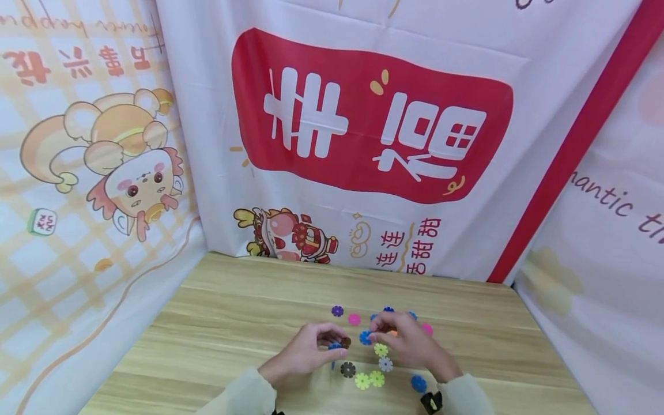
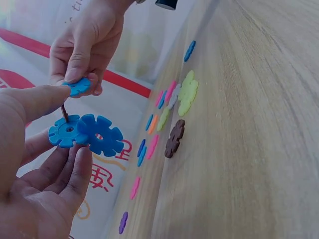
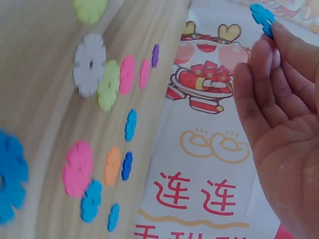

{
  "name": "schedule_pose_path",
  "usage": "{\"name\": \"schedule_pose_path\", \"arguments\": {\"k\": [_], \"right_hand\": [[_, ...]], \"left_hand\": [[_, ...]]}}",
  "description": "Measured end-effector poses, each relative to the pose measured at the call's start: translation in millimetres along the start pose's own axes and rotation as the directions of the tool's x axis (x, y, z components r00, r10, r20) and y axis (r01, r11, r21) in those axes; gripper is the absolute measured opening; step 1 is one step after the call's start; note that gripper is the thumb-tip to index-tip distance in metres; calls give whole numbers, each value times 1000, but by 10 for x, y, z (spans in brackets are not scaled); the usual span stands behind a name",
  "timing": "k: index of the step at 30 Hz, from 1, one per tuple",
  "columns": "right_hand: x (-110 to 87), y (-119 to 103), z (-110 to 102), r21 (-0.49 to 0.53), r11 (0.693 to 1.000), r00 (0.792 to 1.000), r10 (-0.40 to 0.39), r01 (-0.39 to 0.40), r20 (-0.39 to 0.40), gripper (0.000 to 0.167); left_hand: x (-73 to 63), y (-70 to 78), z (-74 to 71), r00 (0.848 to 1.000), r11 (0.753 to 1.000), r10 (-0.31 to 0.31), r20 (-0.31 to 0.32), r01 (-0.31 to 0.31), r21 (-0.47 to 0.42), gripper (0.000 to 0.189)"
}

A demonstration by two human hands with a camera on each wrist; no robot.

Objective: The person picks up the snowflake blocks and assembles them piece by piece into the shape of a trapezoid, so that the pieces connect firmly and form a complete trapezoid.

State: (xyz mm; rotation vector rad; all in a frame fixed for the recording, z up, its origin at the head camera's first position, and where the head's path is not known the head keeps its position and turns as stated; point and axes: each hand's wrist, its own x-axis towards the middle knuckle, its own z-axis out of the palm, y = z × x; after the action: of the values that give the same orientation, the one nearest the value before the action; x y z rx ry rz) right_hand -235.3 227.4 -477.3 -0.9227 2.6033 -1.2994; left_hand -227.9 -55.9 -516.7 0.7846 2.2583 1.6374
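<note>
My left hand holds a small joined group of notched plastic flower discs. In the left wrist view this group shows two blue flower discs, set at an angle to each other, and a brown flower disc seen edge-on. The right hand pinches a single blue flower disc between thumb and index finger. In the left wrist view that disc hovers close over the held group. Both hands are raised above the table, facing each other.
Loose flower discs lie on the wooden table: a dark brown one, yellow-green ones, a grey one, a purple one, a pink one and a blue one. Printed cloth hangs around the table.
</note>
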Motion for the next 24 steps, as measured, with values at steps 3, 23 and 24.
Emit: {"name": "schedule_pose_path", "arguments": {"k": [3, 23, 24], "right_hand": [[-38, -38, 70, 19, 1000, 997, 1, 1, -74, 7], [22, -114, 386, 31, 992, 964, -110, 122, -243, 5], [26, -112, 414, 35, 993, 959, -101, 114, -263, 5]], "left_hand": [[-7, 29, 16, 1000, 1000, 4, -7, -4, 3, 36], [-26, 74, 73, 975, 969, 202, -90, -186, 161, 33], [-26, 71, 79, 969, 961, 222, -106, -200, 189, 34]]}}
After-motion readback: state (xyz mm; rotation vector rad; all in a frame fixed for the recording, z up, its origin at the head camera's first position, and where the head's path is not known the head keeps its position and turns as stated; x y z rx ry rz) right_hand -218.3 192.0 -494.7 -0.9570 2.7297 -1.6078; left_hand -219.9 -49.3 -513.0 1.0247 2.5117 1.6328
